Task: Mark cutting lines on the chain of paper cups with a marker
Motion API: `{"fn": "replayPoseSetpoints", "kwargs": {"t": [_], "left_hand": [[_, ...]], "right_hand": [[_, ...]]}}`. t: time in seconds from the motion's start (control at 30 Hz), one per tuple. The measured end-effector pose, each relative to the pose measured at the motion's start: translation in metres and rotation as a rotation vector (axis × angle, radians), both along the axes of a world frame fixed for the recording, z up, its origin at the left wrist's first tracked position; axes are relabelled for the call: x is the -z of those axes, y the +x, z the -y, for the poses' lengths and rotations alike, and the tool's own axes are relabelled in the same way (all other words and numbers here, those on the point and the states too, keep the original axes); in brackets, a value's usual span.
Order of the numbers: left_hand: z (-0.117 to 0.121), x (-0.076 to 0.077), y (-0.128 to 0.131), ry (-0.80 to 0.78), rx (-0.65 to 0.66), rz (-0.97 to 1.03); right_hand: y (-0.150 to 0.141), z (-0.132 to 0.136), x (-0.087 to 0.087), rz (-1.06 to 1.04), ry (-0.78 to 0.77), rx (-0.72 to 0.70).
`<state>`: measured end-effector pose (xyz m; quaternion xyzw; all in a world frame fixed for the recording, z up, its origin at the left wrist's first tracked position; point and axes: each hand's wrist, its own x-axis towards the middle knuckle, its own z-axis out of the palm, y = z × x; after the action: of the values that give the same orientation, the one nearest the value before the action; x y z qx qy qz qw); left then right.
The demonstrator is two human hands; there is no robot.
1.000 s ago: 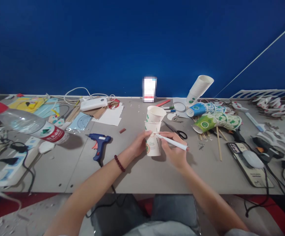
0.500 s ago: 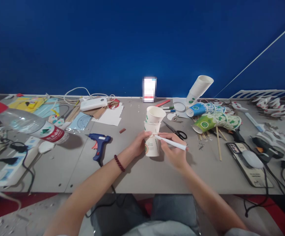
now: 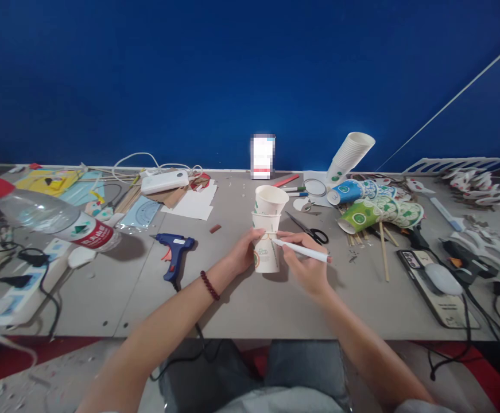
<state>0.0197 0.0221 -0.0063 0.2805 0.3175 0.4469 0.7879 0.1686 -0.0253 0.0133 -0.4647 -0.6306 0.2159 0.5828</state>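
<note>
White paper cups (image 3: 267,256) with green and orange print stand joined in a short column in front of me, the top one with its mouth up. My left hand (image 3: 244,252) closes on the column's left side near the middle joint; part of its fingers is hidden behind the cups. Pinched in my right hand (image 3: 309,274) is a white marker pen (image 3: 305,250), its tip at the cup's right side just below the joint. Whether the tip touches the paper I cannot tell. A thin reddish line shows on the cup near the joint.
A blue glue gun (image 3: 175,252) lies left, beyond it a plastic bottle (image 3: 66,221) and a power strip (image 3: 30,287). Scissors (image 3: 314,232), decorated cups (image 3: 357,218), a leaning cup stack (image 3: 352,154) and a phone (image 3: 426,287) are right. A lit screen (image 3: 262,156) stands behind.
The cup column has shifted very slightly left, its top most. The marker pen's tip has moved a little down and left along the cup.
</note>
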Motion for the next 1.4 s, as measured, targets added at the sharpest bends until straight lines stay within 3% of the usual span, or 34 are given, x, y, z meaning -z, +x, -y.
{"fn": "replayPoseSetpoints", "kwargs": {"t": [0.73, 1.0, 1.4], "left_hand": [[0.0009, -0.0033, -0.0024, -0.044, 0.048, 0.027], [0.0003, -0.0029, -0.0031, 0.017, 0.117, 0.03], [-0.0001, -0.0008, -0.004, -0.036, 0.113, 0.009]], "right_hand": [[0.0023, 0.0005, -0.0005, -0.072, -0.092, -0.021], [0.0024, 0.0012, 0.0001, -0.103, -0.136, -0.017], [0.0021, -0.0003, -0.0005, -0.156, -0.124, -0.019]]}}
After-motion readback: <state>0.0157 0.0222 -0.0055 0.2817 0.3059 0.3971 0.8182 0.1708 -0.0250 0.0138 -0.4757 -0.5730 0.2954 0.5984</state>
